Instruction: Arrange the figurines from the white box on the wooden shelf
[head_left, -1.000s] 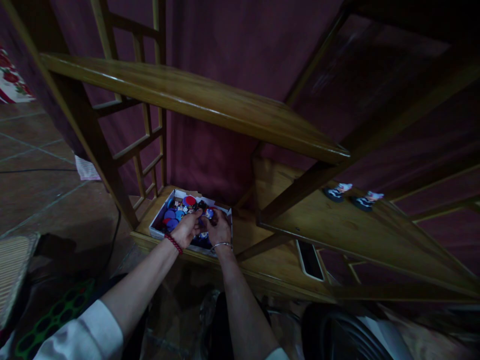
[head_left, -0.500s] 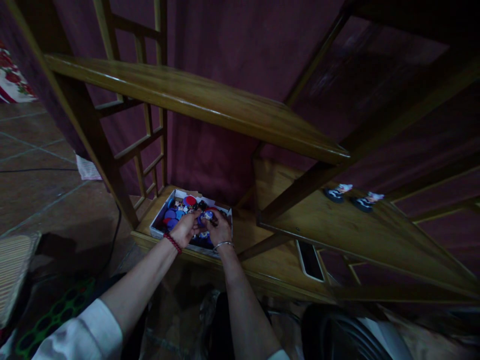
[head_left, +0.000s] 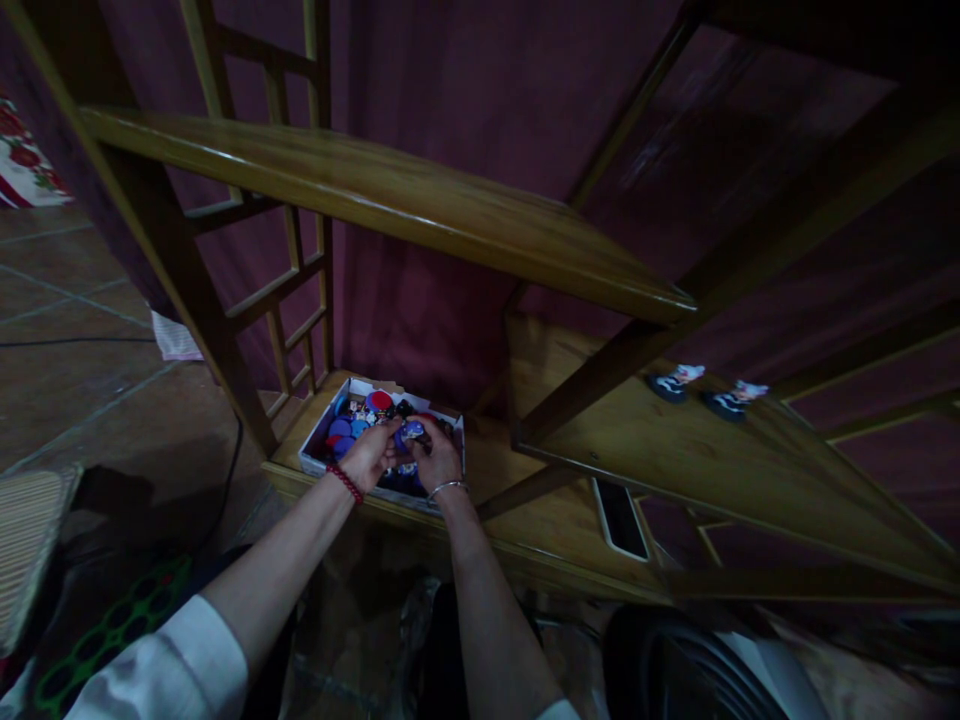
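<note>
Over a white cardboard box (head_left: 315, 462), my left hand (head_left: 369, 456) and my right hand (head_left: 439, 462) are closed together around a small blue-and-white figurine (head_left: 410, 431). My right fingers grip its upper right side, while the left fingertips hold it from the left and below. Its finer shape is too small and dark to make out. Inside the box lie several round blue discs (head_left: 340, 428), a red disc (head_left: 380, 402) and many small white and dark pieces. The hands hide part of the contents.
The box sits on a low wooden shelf (head_left: 517, 510), beneath a higher wooden plank (head_left: 390, 190). Two small figurines on dark round bases (head_left: 727, 400) stand on the right-hand shelf. A phone-like dark rectangle with a pale rim (head_left: 621, 518) lies below them. A lattice side panel (head_left: 281, 290) borders the left.
The figurine has turned slightly between my fingers, and its white part shows less. Both hands stay in nearly the same place over the box.
</note>
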